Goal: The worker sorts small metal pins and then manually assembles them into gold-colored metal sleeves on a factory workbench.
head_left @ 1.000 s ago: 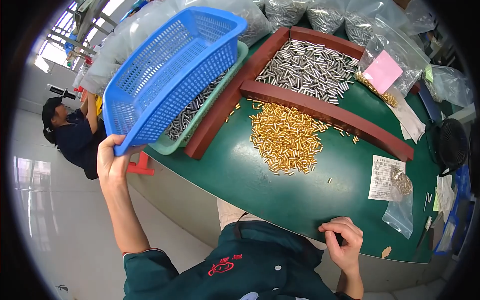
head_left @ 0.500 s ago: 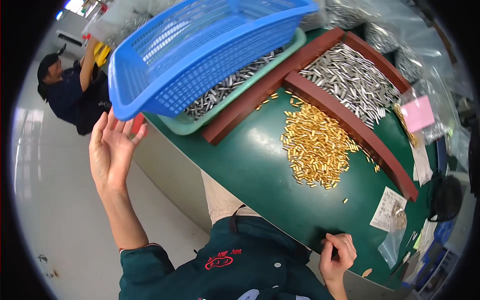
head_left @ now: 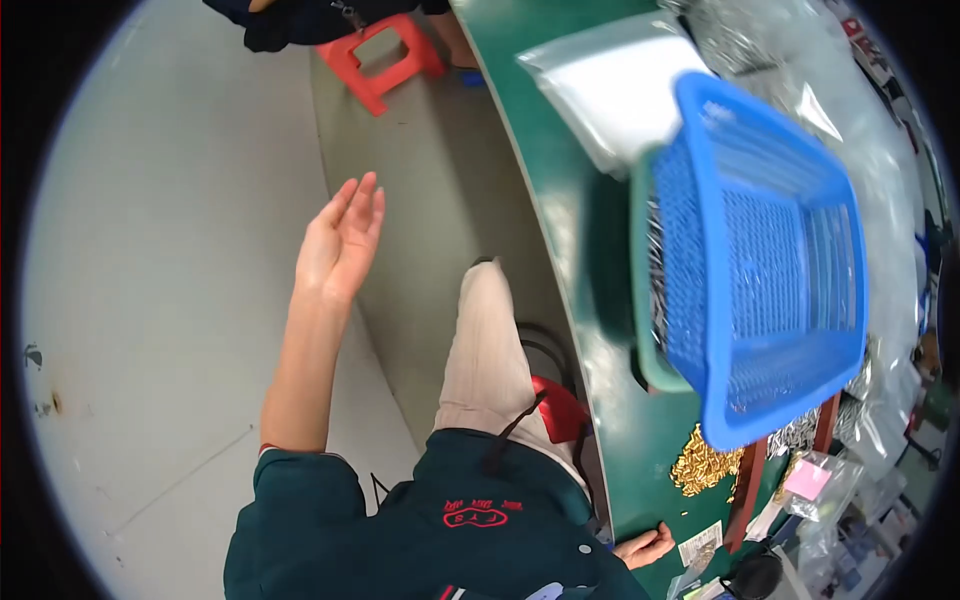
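Observation:
Over the floor, left of the green table (head_left: pixel 625 440), my left hand (head_left: pixel 343 242) is raised with its palm showing. Its fingers are stretched out and it holds nothing. My right hand (head_left: pixel 645 547) rests at the near edge of the table, fingers curled in, with nothing seen in them. Close to it lie a printed paper slip (head_left: pixel 700 543) and a heap of small gold-coloured metal pieces (head_left: pixel 705 465). A blue plastic basket (head_left: pixel 708 260) sits tilted on a green tray (head_left: pixel 641 290) of small silver pins (head_left: pixel 657 275). Neither hand touches these.
Red-brown bars (head_left: pixel 744 500) border more silver pins (head_left: pixel 793 433) on the table. A clear bag with white contents (head_left: pixel 620 95) lies beyond the tray. Plastic bags (head_left: pixel 890 300) line the right side. A red stool (head_left: pixel 397 70) and a person in dark clothes (head_left: pixel 320 22) are at the top.
The view has swung left, so the basket and table now sit to the right. My left hand has come away from beside the basket's corner. My right hand stays by the table edge.

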`<state>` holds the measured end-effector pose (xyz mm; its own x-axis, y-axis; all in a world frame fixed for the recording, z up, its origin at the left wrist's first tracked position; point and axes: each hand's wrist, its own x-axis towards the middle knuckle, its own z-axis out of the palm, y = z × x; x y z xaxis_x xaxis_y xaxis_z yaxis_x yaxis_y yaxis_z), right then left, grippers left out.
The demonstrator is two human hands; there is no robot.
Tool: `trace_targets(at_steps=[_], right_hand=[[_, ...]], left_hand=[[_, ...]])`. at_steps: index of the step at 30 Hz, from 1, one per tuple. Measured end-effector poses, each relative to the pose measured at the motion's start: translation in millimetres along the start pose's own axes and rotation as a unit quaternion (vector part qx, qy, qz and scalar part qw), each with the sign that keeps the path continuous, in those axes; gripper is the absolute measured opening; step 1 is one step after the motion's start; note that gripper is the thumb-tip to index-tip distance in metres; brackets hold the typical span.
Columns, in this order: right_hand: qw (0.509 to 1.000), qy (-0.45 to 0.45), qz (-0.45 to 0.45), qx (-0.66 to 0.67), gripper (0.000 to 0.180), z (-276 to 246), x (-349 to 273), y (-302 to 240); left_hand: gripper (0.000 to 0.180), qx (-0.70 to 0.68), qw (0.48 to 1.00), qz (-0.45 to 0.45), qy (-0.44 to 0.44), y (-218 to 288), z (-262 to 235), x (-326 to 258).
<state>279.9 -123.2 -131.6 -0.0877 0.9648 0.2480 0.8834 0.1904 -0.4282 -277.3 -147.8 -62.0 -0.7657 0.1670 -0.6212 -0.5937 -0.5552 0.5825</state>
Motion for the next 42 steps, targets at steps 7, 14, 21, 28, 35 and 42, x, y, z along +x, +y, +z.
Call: trace_targets(at_steps=[7, 14, 21, 28, 35, 42], right_hand=[[0.989, -0.02, -0.033, -0.145, 0.027, -1, 6, 21], [0.973, -0.011, 0.034, -0.228, 0.044, 6, 0, 20], [0.94, 0.035, 0.07, -0.332, 0.029, 12, -4, 20], [0.675, -0.419, -0.103, -0.598, 0.027, -14, -137, -26], [0.871, -0.356, 0.325, 0.094, 0.013, 283, -39, -220], [0.86, -0.42, 0.089, 0.276, 0.014, 536, 87, -461]], left_hand=[[0.022, 0.127, 0.989, -0.01, 0.079, 49, -36, 70], [0.044, 0.264, 0.959, -0.082, 0.066, 65, 16, 104], [0.042, 0.389, 0.917, -0.077, -0.04, 65, 41, 176], [0.044, 0.459, 0.875, -0.153, -0.011, 97, 22, 249], [0.022, 0.561, 0.824, -0.007, -0.082, 86, -46, 392], [0.011, 0.727, 0.655, 0.186, -0.084, -20, -128, 636]])
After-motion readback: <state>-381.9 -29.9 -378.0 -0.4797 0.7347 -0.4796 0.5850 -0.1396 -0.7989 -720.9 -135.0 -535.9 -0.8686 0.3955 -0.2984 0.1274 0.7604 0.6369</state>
